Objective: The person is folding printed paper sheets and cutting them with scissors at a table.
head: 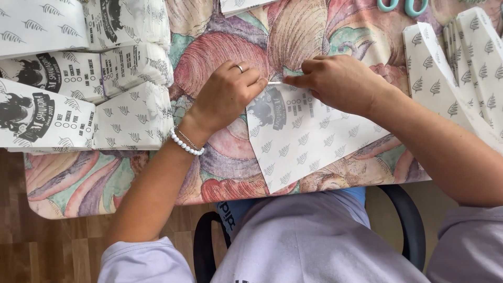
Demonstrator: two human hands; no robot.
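Stacks of printed paper bags (pixel 78 78) lie left, scissors (pixel 402 6) beyond — left hand (pixel 226 97) and right hand (pixel 338 84) both pinching the paper sheet (pixel 309 139).

White leaf-patterned paper sheet (pixel 306 141) — flat, skewed on tablecloth — top edge seemingly folded.

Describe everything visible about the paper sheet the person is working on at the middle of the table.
The paper sheet is white and thin, printed with small grey leaf marks and a dark round emblem near its top. It lies flat and skewed on the patterned tablecloth, one corner pointing toward the person and reaching the table edge. The left hand and right hand both pinch its top edge, where a narrow strip looks folded or lifted.
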